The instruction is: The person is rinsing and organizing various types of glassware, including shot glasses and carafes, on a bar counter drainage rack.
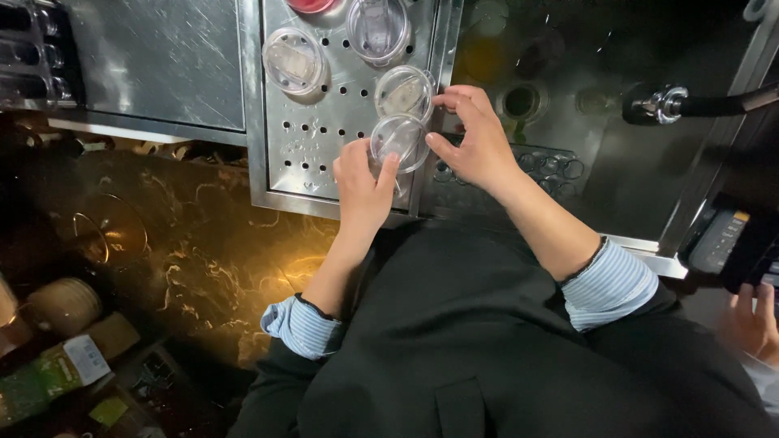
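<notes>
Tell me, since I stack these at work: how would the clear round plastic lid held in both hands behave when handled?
The clear round plastic lid, pinched between the left hand and right hand, looks thin, so probably light and slightly flexible. Its glossy surface may be slippery. Flat on the perforated steel drain tray, it seems unlikely to roll.
</notes>
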